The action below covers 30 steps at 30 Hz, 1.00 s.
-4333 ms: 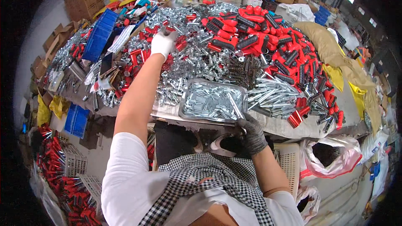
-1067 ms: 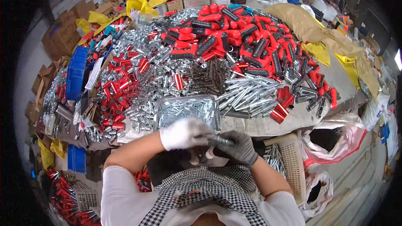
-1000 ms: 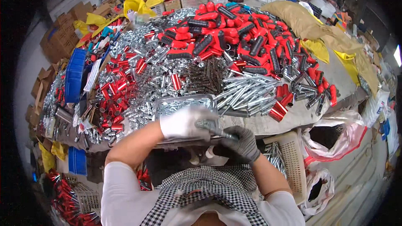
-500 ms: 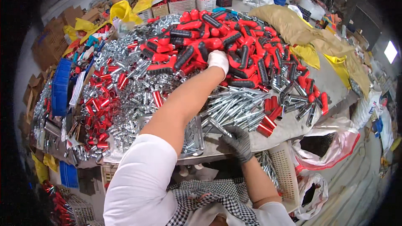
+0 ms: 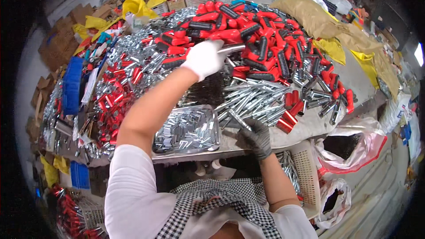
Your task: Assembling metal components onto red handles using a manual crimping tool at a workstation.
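Note:
My left hand [image 5: 203, 59], in a white glove, is above the near left side of the heap of red-and-black handles [image 5: 265, 46]. Its fingers are closed on a silver metal tube [image 5: 232, 48] that points right; whether anything is joined to the tube's hidden end cannot be seen. My right hand [image 5: 256, 138], gloved in grey, rests low near the table's front edge. Between its fingers is a silver metal rod [image 5: 238, 118], slanting up to the left. Just beyond it lies a pile of similar silver rods [image 5: 252, 99].
A metal tray [image 5: 186, 149] of small pins sits by the table's front edge. Red sleeves [image 5: 110, 106] and loose silver parts spread leftward, near a blue bin [image 5: 71, 86]. Below right stand a cream plastic basket [image 5: 310, 172] and a white sack [image 5: 354, 150].
My left hand has come off the handle heap, moving left and nearer, and now carries a tube. The tray of pins is uncovered. My right hand keeps its rod; the view has shifted slightly.

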Each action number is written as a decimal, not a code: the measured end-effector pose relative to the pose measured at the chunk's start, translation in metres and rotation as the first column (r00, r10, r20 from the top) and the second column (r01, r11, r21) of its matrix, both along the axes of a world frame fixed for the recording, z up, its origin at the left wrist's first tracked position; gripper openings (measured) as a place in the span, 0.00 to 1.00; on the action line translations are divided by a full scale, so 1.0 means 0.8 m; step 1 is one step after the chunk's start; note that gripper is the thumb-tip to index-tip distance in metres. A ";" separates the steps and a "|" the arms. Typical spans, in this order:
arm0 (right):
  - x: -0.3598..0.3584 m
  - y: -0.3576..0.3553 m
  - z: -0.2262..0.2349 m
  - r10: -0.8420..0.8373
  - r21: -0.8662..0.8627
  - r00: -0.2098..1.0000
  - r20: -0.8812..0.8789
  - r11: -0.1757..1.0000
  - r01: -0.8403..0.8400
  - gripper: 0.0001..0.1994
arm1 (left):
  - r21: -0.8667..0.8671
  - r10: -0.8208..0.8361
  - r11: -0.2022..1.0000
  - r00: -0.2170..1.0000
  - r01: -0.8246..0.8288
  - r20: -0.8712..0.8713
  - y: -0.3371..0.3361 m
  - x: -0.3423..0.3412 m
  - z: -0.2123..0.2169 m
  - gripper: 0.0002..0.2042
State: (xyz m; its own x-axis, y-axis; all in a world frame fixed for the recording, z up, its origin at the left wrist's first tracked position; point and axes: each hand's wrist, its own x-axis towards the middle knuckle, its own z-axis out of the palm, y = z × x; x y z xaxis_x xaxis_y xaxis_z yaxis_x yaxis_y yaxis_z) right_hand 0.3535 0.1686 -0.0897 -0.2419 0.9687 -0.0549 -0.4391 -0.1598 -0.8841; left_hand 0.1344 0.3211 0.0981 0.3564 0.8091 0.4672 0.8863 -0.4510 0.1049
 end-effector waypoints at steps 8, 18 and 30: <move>-0.003 -0.009 -0.026 -0.198 0.263 0.955 0.222 0.955 0.137 0.15 | -0.093 -0.185 0.879 0.515 0.467 0.837 -0.224 -0.086 -0.082 0.15; -0.058 -0.126 0.053 -0.057 0.285 0.816 0.576 0.949 -0.135 0.16 | -0.187 0.164 0.956 0.120 0.226 0.979 -0.302 -0.132 -0.134 0.12; -0.105 -0.153 0.074 -0.274 0.603 0.682 0.678 0.739 -0.302 0.14 | 0.118 -0.058 0.993 0.952 0.023 0.301 -0.372 -0.139 -0.136 0.07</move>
